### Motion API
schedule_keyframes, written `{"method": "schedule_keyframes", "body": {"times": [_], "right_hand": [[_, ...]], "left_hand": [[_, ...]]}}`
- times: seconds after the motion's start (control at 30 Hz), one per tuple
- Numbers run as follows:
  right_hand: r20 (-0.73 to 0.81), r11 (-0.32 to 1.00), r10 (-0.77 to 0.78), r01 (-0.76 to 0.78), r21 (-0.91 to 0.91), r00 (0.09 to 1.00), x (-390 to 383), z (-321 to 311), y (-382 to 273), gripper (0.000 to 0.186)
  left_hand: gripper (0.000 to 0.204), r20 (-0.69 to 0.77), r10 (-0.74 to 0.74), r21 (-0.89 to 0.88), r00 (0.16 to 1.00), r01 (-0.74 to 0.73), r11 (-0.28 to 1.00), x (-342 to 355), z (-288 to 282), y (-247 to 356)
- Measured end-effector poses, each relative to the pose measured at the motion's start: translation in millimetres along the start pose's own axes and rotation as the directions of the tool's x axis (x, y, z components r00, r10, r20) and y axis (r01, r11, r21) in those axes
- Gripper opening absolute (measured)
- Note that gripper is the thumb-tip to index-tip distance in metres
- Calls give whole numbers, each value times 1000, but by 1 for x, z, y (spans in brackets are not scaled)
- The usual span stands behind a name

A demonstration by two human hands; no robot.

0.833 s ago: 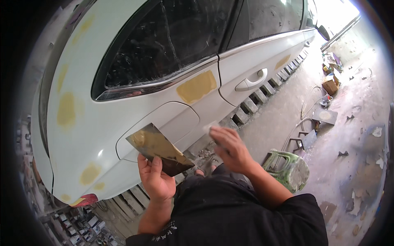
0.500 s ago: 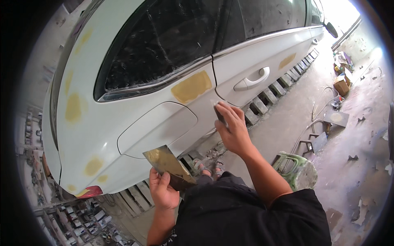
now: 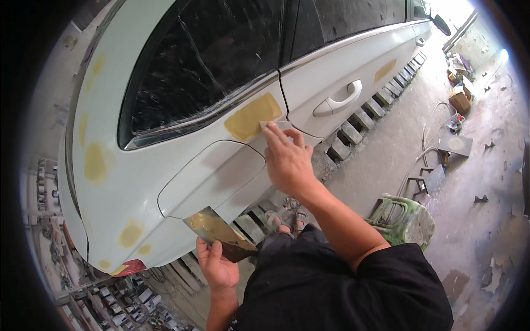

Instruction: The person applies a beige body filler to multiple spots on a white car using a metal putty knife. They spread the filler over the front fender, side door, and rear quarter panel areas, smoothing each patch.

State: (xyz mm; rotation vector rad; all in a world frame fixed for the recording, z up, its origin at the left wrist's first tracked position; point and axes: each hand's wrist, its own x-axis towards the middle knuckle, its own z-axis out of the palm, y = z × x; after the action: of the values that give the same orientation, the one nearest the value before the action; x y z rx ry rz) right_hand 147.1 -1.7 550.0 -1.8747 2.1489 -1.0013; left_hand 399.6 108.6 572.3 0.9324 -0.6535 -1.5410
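A white car [image 3: 182,165] stands in front of me, with a yellow filler patch [image 3: 251,117] below its dark rear side window. My right hand [image 3: 291,165] grips a thin, pale putty spreader [image 3: 277,124]. The spreader lies against the body at the patch's lower right end, beside the rear door gap. Low on the left, my left hand [image 3: 217,268] holds up a dark rectangular putty board [image 3: 218,230] by its edge, thumb on top. Yellow putty smears the board's upper part. A fuel flap outline [image 3: 212,171] lies between the two hands.
More yellow patches [image 3: 95,163] dot the rear of the car. On the right are a green-stained stool [image 3: 406,220], a grey panel [image 3: 455,144], hoses and a cardboard box [image 3: 459,99]. Grey blocks [image 3: 350,132] line the floor along the car. Cluttered shelves [image 3: 116,303] fill the lower left.
My right hand has moved left and up, bringing the spreader from off the body onto the patch's right end. My left hand and the board have shifted slightly left and down in view.
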Motion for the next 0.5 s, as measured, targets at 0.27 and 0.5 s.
{"method": "schedule_keyframes", "body": {"times": [0.27,0.5], "right_hand": [[1,997,-73,73,18,997,-18,5,-19,49],[-38,1000,24,-24,-7,999,-2,-5,-3,47]], "left_hand": [[38,64,-19,-31,998,21,999,17,2,4],[38,70,8,-44,998,-5,999,22,-1,9]]}}
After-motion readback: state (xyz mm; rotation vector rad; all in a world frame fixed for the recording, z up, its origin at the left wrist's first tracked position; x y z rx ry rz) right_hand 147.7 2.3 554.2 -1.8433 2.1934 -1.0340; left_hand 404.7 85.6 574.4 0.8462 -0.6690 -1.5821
